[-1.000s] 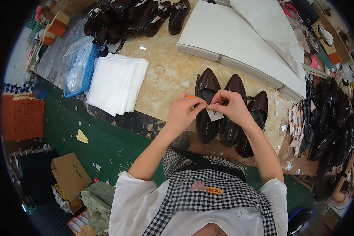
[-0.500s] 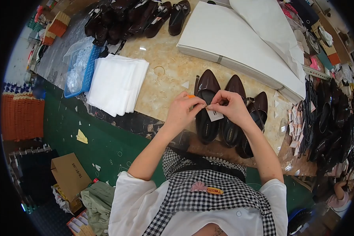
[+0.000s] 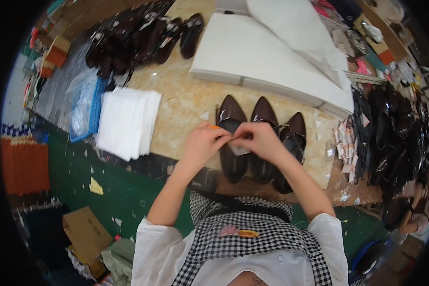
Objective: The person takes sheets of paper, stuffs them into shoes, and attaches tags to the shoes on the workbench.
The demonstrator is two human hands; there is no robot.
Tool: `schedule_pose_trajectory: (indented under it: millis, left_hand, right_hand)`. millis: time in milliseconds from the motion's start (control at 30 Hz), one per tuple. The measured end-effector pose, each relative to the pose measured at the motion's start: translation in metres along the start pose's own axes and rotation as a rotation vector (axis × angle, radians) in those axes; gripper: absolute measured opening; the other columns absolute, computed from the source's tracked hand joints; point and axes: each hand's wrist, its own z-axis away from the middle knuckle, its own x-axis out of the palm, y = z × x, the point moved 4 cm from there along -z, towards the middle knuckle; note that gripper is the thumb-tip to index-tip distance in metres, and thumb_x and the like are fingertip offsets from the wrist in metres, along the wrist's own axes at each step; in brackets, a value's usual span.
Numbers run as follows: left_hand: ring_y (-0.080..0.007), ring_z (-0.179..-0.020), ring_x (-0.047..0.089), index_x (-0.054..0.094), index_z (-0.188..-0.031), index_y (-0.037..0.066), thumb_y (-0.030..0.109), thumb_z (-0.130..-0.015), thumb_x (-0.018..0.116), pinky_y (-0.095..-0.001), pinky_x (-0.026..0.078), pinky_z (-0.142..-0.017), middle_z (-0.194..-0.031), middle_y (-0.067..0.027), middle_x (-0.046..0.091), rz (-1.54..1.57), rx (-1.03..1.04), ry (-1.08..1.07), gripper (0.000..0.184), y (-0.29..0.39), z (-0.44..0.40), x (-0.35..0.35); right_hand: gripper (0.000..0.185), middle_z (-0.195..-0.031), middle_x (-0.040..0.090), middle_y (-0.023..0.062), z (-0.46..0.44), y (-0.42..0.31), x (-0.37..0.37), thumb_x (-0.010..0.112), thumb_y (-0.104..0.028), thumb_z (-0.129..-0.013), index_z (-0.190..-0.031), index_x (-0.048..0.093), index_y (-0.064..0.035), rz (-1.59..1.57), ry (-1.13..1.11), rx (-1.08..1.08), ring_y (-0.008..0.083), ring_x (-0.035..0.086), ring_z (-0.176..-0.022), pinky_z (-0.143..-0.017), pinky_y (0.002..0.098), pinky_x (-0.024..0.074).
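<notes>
Over the leftmost of three dark burgundy pointed shoes [image 3: 233,167], my hands meet fingertip to fingertip. My left hand [image 3: 204,144] is closed in a pinch, with a small orange thing [image 3: 214,127] showing at its fingers. My right hand [image 3: 261,142] pinches too, from the other side. Just below the fingertips hangs a white hang tag [image 3: 239,150]; its thin string seems to run between both pinches, though blur hides the detail. A middle shoe [image 3: 263,112] and a right shoe [image 3: 296,127] stand beside the first, toes pointing away from me.
White paper sheets [image 3: 262,52] are stacked at the back. To the left lie white tissue sheets [image 3: 126,121] and a blue basket [image 3: 95,102] of clear plastic. More dark shoes [image 3: 128,38] crowd the far left; bundled tags [image 3: 346,148] and shoes are at right. Someone else sits at lower right.
The view has shifted, so the table's things appear further left and a little lower. Both hands are still pinching together above the left shoe, the tag hanging more blurred.
</notes>
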Motion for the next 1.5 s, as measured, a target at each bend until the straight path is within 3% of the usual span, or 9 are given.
schedule_pose_trajectory:
  millis: [300,533,633,733,833,1000,1200,1400,1500]
  left_hand:
    - [-0.0436,-0.147,0.022,0.021,-0.159,0.028,0.036,-0.083,0.075,-0.0636,0.021,-0.117,-0.140,-0.0163,0.053,-0.593,0.594,0.211,0.094,0.120,-0.289,0.069]
    - [-0.0342,-0.084,0.062,0.072,-0.087,0.009,0.027,-0.085,0.070,-0.0506,0.044,-0.098,-0.077,-0.0149,0.065,-0.055,0.534,0.313,0.018,0.111,-0.291,0.056]
    - [-0.0340,-0.091,0.061,0.065,-0.079,0.009,0.017,-0.076,0.067,-0.0456,0.051,-0.084,-0.083,-0.0139,0.062,-0.147,0.826,-0.145,0.009,0.183,-0.099,0.057]
    - [-0.0340,-0.105,0.060,0.067,-0.078,0.013,0.025,-0.067,0.078,-0.0477,0.047,-0.093,-0.097,-0.0128,0.067,0.347,1.059,-0.449,0.020,0.176,0.000,0.069]
    - [-0.0440,-0.120,0.052,0.072,-0.082,0.016,0.027,-0.065,0.084,-0.0565,0.041,-0.097,-0.120,-0.0146,0.068,0.387,0.733,0.289,0.023,0.157,-0.001,0.011]
    - [-0.0231,-0.087,0.069,0.068,-0.097,0.003,0.005,-0.080,0.067,-0.0294,0.052,-0.082,-0.092,-0.0118,0.070,0.361,0.348,0.168,0.017,0.109,0.014,0.039]
    - [-0.0218,-0.114,0.053,0.049,-0.141,0.006,0.017,-0.095,0.053,-0.0320,0.042,-0.101,-0.136,-0.0152,0.050,1.327,-0.524,-0.436,0.048,0.142,-0.014,0.106]
    - [-0.0422,-0.135,0.044,0.065,-0.119,-0.005,0.059,-0.092,0.054,-0.0553,0.020,-0.120,-0.125,-0.0239,0.062,-0.371,0.682,-0.299,0.071,0.152,0.005,0.118]
    - [-0.0361,-0.126,0.052,0.071,-0.104,-0.005,0.060,-0.082,0.063,-0.0509,0.026,-0.119,-0.116,-0.0222,0.066,-0.365,0.724,-0.308,0.069,0.148,0.057,0.123]
  right_hand:
    - [0.019,-0.094,0.071,0.0116,0.091,-0.037,-0.044,0.074,-0.010,-0.086,-0.104,0.071,-0.0051,0.225,0.444,-0.186,0.0271,0.067,-0.087,-0.076,0.0358,0.0544]
    - [0.049,-0.132,0.062,0.0115,0.181,0.014,-0.087,0.070,-0.023,-0.093,-0.138,0.055,-0.0093,-0.562,0.698,0.027,0.0276,0.062,-0.116,-0.098,0.0408,0.0519]
    - [0.073,-0.144,0.052,0.0158,0.151,0.033,-0.088,0.057,-0.052,-0.097,-0.151,0.036,-0.0075,-1.250,0.633,0.038,0.0297,0.052,-0.132,-0.110,0.0504,0.0442]
    - [0.049,-0.123,0.065,0.0103,0.136,0.033,-0.067,0.065,-0.028,-0.096,-0.136,0.053,-0.0032,-1.469,0.576,0.279,0.0213,0.066,-0.107,-0.093,0.0368,0.0549]
    - [0.041,-0.111,0.069,0.0070,0.144,0.028,-0.019,0.066,-0.022,-0.094,-0.130,0.058,-0.0030,-1.410,0.248,0.306,0.0162,0.068,-0.096,-0.083,0.0311,0.0561]
    - [0.066,-0.137,0.057,0.0138,0.161,0.009,-0.055,0.075,-0.018,-0.086,-0.142,0.045,-0.0003,-0.605,0.453,0.108,0.0210,0.057,-0.124,-0.103,0.0347,0.0475]
    - [0.063,-0.133,0.060,0.0209,0.177,-0.019,-0.046,0.074,-0.008,-0.082,-0.139,0.050,0.0018,0.581,0.733,-0.110,0.0406,0.060,-0.122,-0.102,0.0439,0.0501]
    - [0.051,-0.115,0.069,0.0056,0.187,0.037,-0.107,0.075,-0.009,-0.085,-0.133,0.060,-0.0013,-0.607,0.845,0.143,0.0155,0.065,-0.104,-0.085,0.0344,0.0548]
    - [0.026,-0.095,0.054,0.0133,0.161,0.023,-0.064,0.075,-0.008,-0.076,-0.101,0.071,-0.0008,0.613,0.549,0.120,0.0280,0.060,-0.086,-0.076,0.0354,0.0520]
